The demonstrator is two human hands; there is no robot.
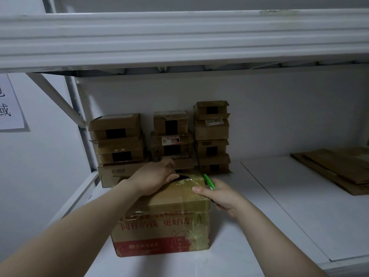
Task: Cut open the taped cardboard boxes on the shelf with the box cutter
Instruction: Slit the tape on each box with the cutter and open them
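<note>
A taped cardboard box (167,220) with red print stands on the white shelf (249,226) in front of me. My left hand (153,179) lies on its top far edge, fingers curled over the flap by a dark gap. My right hand (217,195) holds a green box cutter (209,182) at the box's right top corner, with the forefinger stretched along the top edge. The cutter's blade is hidden from view.
Several smaller taped boxes (171,136) are stacked in three piles against the back wall. Flattened cardboard (335,168) lies at the right of the shelf. An upper shelf beam (179,39) hangs overhead. A paper sign (8,104) is on the left wall.
</note>
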